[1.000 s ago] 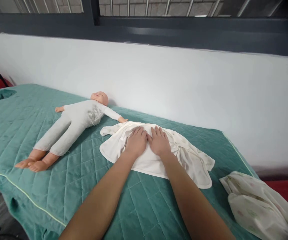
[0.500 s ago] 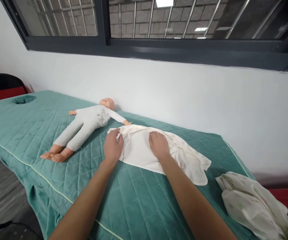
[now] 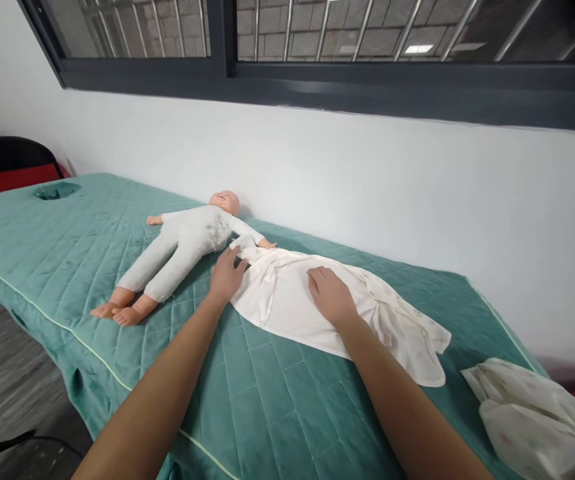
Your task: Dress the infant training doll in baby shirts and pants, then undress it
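A white baby garment (image 3: 292, 300) lies spread on the green quilted bed cover (image 3: 267, 387). At its left end, by the sleeve, is my left hand (image 3: 226, 275), thumb and fingers apart, fingertips touching the cloth. My right hand (image 3: 331, 293) rests flat on the middle of the garment with its fingers stretched out. Just beyond the left end lies a baby doll (image 3: 187, 233) on its back, dressed in white, bare feet toward me. One of the doll's hands touches or nearly touches the garment's upper edge; I cannot tell which.
A crumpled pale printed cloth (image 3: 537, 413) lies at the bed's right end. Behind the bed rise a white wall (image 3: 367, 180) and a dark-framed window (image 3: 317, 83) with bars. A hole (image 3: 57, 191) opens in the bed's left part. A black-and-red chair (image 3: 12, 163) stands beyond it.
The view has shifted, so everything sits a little differently in frame. My left hand has moved along the garment's left end, and the sleeve there now sticks out toward the doll.
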Available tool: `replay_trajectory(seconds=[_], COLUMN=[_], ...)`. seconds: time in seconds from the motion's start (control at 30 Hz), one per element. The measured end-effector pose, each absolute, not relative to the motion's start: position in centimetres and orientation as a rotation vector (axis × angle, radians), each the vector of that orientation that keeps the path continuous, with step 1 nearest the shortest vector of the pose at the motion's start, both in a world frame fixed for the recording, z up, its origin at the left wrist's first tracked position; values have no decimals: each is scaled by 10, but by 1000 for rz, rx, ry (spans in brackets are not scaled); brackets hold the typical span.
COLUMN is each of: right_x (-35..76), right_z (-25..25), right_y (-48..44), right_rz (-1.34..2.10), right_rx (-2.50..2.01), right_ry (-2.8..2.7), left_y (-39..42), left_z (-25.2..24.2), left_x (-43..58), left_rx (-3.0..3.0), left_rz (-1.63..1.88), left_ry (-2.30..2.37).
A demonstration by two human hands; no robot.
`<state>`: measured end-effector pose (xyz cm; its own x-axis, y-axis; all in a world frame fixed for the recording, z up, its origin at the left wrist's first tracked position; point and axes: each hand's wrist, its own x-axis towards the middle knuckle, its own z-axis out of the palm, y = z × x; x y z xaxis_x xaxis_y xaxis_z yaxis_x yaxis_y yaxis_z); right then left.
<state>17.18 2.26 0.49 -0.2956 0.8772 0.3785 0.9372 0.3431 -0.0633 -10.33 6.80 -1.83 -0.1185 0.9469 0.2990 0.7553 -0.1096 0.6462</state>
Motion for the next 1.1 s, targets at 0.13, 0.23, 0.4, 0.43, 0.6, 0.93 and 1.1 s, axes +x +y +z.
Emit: replay_trajectory(seconds=[0.13,0.23,0.4,0.43,0.6,0.93,1.1], right_x=[173,173,164,159,98,-34,-62], right_z=[3,2,2,4,34,52,55], right_y=[26,26,24,26,74,239,268], right_rz=[-200,-149,0,40,368,652,849], right_rx=[-1608,-1605,-1545,-1523,-1441,-1593,-1417], right_ry=[-2249,-2225,-2116,-2086,-1930,-1845,-1855], left_y=[65,59,41,36,20,84,97], left_z=[-24,-23,-13,-8,40,66,58], left_x=[-106,-103,-94,-94,-142,-317,-317], left_rx=[1874,1867,1900,1930,2122,1650,1195], left_rz=[1126,1239,1398,1440,1477,729,865], left_ry=[2013,2070,1979,1925,1803,2187,1463])
